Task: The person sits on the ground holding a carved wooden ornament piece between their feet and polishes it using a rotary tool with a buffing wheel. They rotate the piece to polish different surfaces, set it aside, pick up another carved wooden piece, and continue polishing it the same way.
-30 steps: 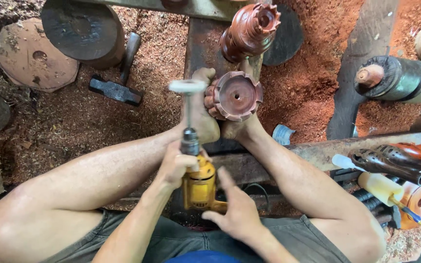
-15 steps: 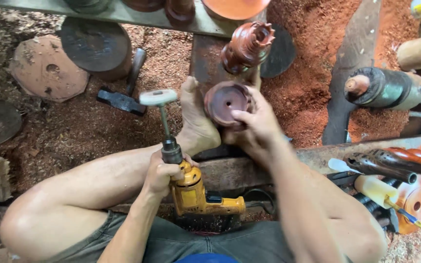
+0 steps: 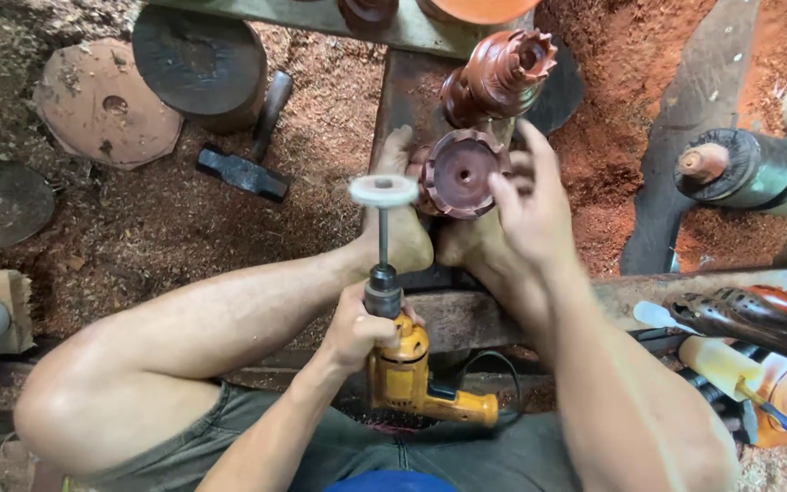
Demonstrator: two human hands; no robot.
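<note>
My left hand (image 3: 354, 330) grips the neck of a yellow electric drill (image 3: 409, 375) that points away from me. A white round buffing wheel (image 3: 383, 190) sits on the end of its shaft. My right hand (image 3: 528, 211) reaches forward and holds the right side of a carved reddish-brown wooden cup (image 3: 460, 173) with a notched rim. The cup is wedged between my two bare feet (image 3: 404, 228), its hollow facing me. The buffing wheel hangs just left of the cup, not touching it.
A taller carved wooden piece (image 3: 499, 75) stands behind the cup. A hammer (image 3: 246, 164) lies on sawdust at left near round wooden discs (image 3: 107, 102). A lathe spindle (image 3: 747, 171) and several turned pieces and tools (image 3: 749, 342) lie at right.
My right hand moved from near my lap out to the cup and took hold of it. The drill and buffing wheel shifted slightly left of the cup.
</note>
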